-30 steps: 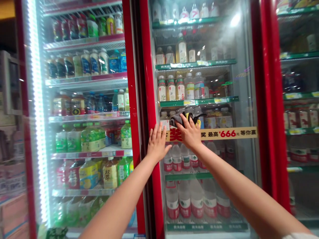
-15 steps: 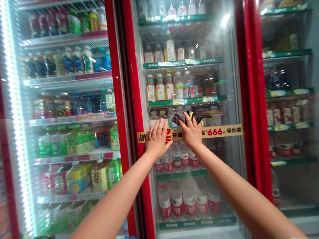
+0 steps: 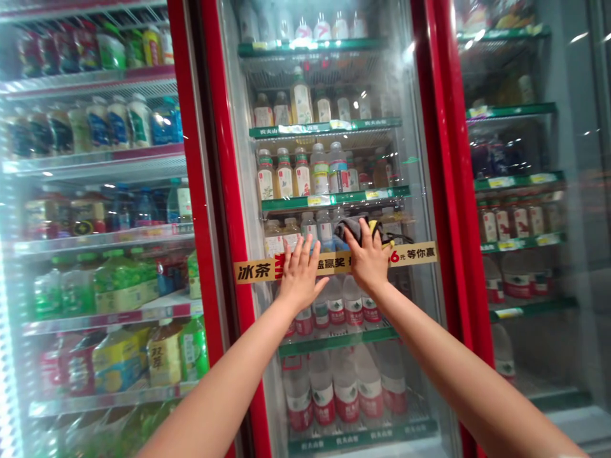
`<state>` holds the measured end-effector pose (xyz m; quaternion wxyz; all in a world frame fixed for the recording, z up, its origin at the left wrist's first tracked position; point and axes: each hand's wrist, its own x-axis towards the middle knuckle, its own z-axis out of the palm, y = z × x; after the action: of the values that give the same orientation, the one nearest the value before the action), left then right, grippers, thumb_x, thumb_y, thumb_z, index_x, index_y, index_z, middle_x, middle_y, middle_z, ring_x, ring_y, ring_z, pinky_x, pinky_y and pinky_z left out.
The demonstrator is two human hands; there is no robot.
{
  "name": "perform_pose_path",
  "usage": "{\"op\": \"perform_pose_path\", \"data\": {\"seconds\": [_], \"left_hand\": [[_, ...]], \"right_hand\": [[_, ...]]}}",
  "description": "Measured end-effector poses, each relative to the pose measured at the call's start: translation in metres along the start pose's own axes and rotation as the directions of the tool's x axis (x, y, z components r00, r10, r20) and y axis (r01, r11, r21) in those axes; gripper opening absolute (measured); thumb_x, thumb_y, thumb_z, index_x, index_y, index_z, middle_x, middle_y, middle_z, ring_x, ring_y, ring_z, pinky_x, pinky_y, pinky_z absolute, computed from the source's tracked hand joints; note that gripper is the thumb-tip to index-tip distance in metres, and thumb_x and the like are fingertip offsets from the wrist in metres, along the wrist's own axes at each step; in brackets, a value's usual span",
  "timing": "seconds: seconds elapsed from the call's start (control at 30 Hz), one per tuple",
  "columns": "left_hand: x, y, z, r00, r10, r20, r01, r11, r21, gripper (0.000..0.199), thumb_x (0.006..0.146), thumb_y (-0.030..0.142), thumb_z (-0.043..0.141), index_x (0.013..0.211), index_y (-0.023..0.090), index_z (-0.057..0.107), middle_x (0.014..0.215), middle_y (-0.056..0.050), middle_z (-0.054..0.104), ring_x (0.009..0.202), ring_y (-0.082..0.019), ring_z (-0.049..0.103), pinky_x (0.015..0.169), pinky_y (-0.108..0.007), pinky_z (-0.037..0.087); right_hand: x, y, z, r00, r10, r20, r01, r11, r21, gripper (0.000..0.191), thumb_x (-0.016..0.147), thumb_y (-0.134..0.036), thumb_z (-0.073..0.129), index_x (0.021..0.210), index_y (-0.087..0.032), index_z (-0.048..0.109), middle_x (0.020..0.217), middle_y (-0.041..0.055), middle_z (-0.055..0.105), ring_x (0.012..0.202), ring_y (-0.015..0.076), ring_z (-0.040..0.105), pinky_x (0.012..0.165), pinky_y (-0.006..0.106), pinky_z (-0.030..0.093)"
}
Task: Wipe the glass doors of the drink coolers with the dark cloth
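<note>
Two bare hands reach forward side by side, a narrow gap between them. The left hand [image 3: 300, 273] is spread wide, palm toward a tan printed strip [image 3: 415, 254], and grips nothing; that flat pose seems suited to keeping the strip smooth or bracing the arm. The right hand [image 3: 367, 261] holds a bunched grey, black and yellow cloth [image 3: 351, 229] under its fingers, against the glass just above the strip, its lower part overlapping the lettering. The wad probably spreads the fingers' push evenly.

The strip's left end laps onto the red door frame [image 3: 226, 184]; its right end stops near the opposite upright. Those uprights bound sideways travel, while flat glass offers room above the cloth and to its right.

Behind the pane, green-edged shelves carry red-labelled water bottles [image 3: 347, 395] and tea bottles [image 3: 285, 175], shut off from the hands. A neighbouring cooler holds green-labelled drinks [image 3: 119, 280].
</note>
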<state>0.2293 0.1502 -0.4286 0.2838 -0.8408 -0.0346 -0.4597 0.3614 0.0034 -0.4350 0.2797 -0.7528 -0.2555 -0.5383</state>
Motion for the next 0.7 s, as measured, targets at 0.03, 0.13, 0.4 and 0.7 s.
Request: {"op": "perform_pose_path", "data": {"seconds": [0.03, 0.13, 0.4, 0.7], "left_hand": [[0.001, 0.003, 0.001, 1.000, 0.001, -0.002, -0.001, 1.000, -0.001, 0.089, 0.092, 0.050, 0.062, 0.162, 0.013, 0.022, 0.171, -0.018, 0.016, 0.160, -0.033, 0.007, 0.129, -0.056, 0.007], [0.007, 0.012, 0.003, 1.000, -0.015, -0.003, 0.015, 1.000, -0.005, 0.089, 0.091, 0.048, 0.063, 0.163, 0.014, 0.022, 0.171, -0.019, 0.014, 0.160, -0.034, 0.008, 0.129, -0.057, 0.009], [0.024, 0.031, 0.003, 1.000, 0.015, 0.015, -0.015, 1.000, -0.027, 0.089, 0.091, 0.048, 0.065, 0.163, 0.017, 0.022, 0.172, -0.018, 0.011, 0.160, -0.033, 0.005, 0.129, -0.057, 0.007], [0.046, 0.054, -0.001, 0.999, 0.030, 0.023, -0.029, 0.998, -0.049, 0.091, 0.090, 0.049, 0.068, 0.163, 0.017, 0.023, 0.172, -0.019, 0.010, 0.160, -0.034, 0.007, 0.128, -0.058, 0.008]], "right_hand": [[0.003, -0.003, 0.000, 0.999, -0.054, -0.004, 0.054, 0.998, 0.015, 0.064, 0.096, -0.018, 0.046, 0.155, -0.042, 0.042, 0.170, 0.0078, 0.028, 0.142, 0.0416, 0.041, 0.100, 0.067, 0.044], [0.034, 0.001, -0.005, 0.989, -0.141, -0.038, 0.142, 0.989, 0.049, 0.059, 0.100, -0.022, 0.042, 0.154, -0.045, 0.043, 0.169, 0.0027, 0.029, 0.144, 0.0361, 0.039, 0.108, 0.063, 0.040], [0.041, 0.049, -0.010, 0.985, 0.138, -0.106, -0.131, 0.989, 0.065, 0.056, 0.100, -0.028, 0.041, 0.155, -0.038, 0.043, 0.167, 0.0100, 0.034, 0.139, 0.0417, 0.043, 0.099, 0.066, 0.046], [0.064, 0.058, -0.016, 0.995, -0.092, -0.027, 0.092, 0.996, 0.012, 0.054, 0.103, -0.027, 0.038, 0.154, -0.043, 0.043, 0.170, 0.0011, 0.027, 0.143, 0.0360, 0.041, 0.105, 0.057, 0.045]]}}
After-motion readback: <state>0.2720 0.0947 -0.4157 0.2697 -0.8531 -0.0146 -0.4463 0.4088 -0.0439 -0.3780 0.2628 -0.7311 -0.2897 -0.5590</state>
